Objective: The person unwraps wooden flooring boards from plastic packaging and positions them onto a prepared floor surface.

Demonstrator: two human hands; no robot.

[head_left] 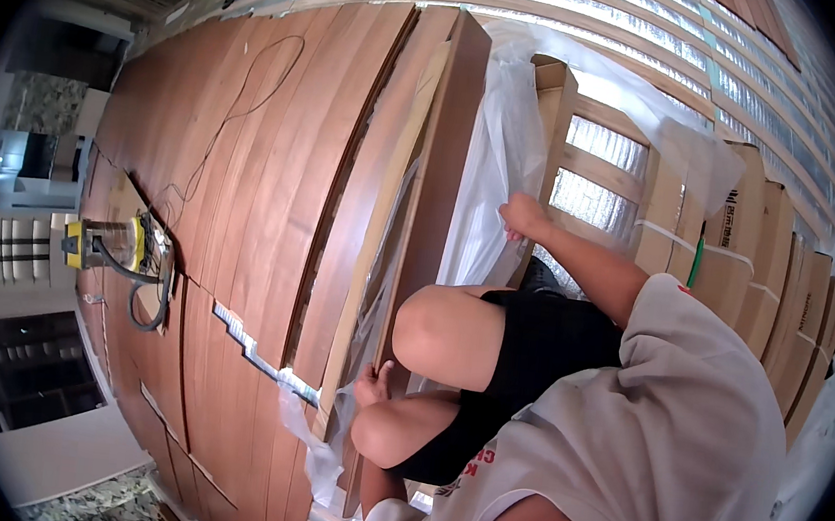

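A broad stretch of floor has been covered with reddish-brown floor planks (pixel 245 174), while wooden battens (pixel 602 173) and foil underlay (pixel 595 142) are left bare at the top and right; well under the whole area appears to be finished. Near the laid area's lower end, a stepped edge is left with foil showing. Several strapped cardboard cartons (pixel 731 236) are stacked to the right, seemingly unopened. A long loose plank (pixel 442 162) is tilted beside the laid edge, in front of the knees. Its lower part appears to be touched by the left hand (pixel 372 387), whose grip is partly hidden, so its closure cannot be told. Translucent plastic film (pixel 495 137) is held by the right hand (pixel 520 216), its grip curled closed, beside an opened carton (pixel 552 118).
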